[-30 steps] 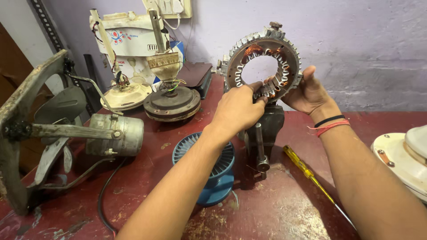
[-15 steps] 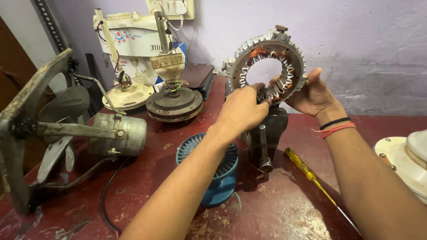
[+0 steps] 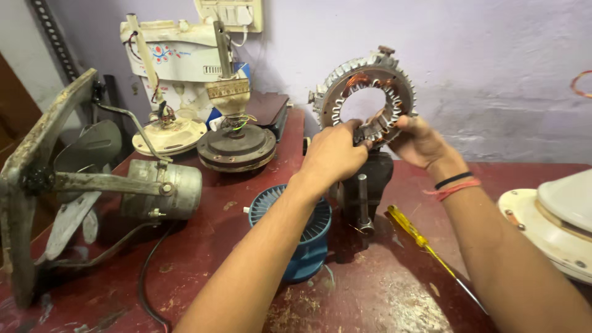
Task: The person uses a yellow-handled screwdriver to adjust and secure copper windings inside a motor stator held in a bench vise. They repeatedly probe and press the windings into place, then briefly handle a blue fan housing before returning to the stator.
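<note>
A round metal stator ring with copper windings stands upright in a dark bench vise at the back of the red table. My left hand grips the ring's lower edge from the left. My right hand holds the lower right of the same ring, thumb on its face. A black and a red band sit on my right wrist.
A blue ribbed fan housing lies just left of the vise. A yellow-handled screwdriver lies to its right. An old exhaust fan fills the left side, fan motor bases stand behind, and a white fan body is at right.
Both hands stay on the stator ring in the vise; the fingers have shifted slightly along its lower edge. The view has drifted a little.
</note>
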